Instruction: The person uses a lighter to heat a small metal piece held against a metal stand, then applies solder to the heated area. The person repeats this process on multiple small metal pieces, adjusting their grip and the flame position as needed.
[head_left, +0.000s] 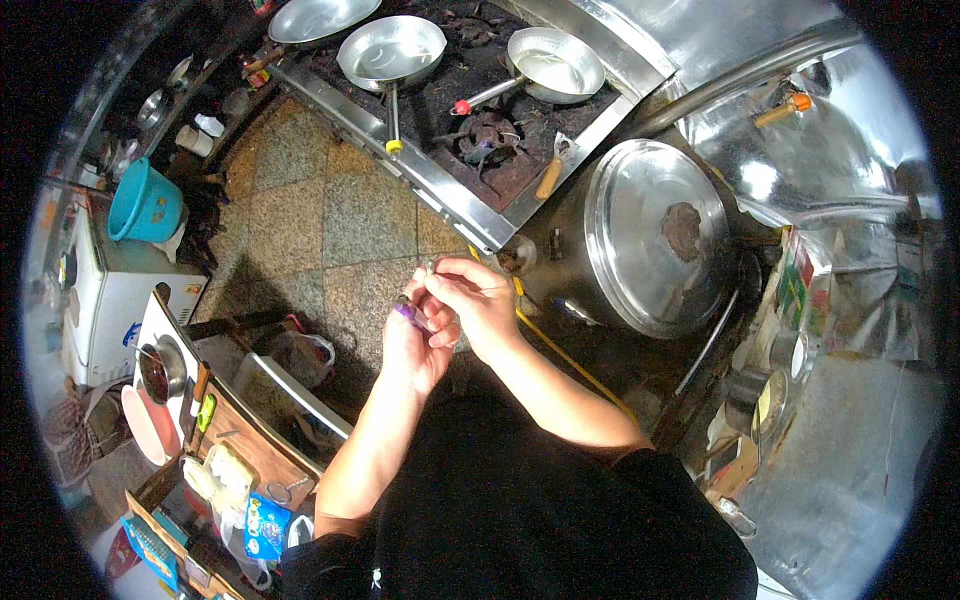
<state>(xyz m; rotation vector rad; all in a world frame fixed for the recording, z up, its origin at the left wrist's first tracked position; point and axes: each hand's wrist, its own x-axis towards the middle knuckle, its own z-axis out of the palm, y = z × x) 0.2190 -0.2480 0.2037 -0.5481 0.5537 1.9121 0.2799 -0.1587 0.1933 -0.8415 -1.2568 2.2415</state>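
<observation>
We see both hands brought together in the middle of the scene, raised above the tiled floor [370, 220]. Our left hand [412, 350] has its fingers curled in on a small purple thing [405, 309], which sits at the thumb side of the palm and is mostly covered. Our right hand [478, 305] comes in from the right, its thumb and fingertips bunched close together just beyond the purple thing; we cannot tell whether they pinch part of it or something else too small to make out.

Far from us is the stove [450, 215], with a pan with a yellow-tipped handle [390, 52] and, to its right, a pan with a red-tipped handle [556, 66]. A tool with a wooden handle [549, 180] lies at the stove's near right corner. Just right of our hands stands a big pot, its round metal lid [655, 240] on top.

To the left, a blue bucket [146, 200] rests on a white cabinet [130, 310]. Nearer, on the left, we have a bench [255, 437] with a green-handled tool [206, 413] and a blue packet [265, 525] about it.
</observation>
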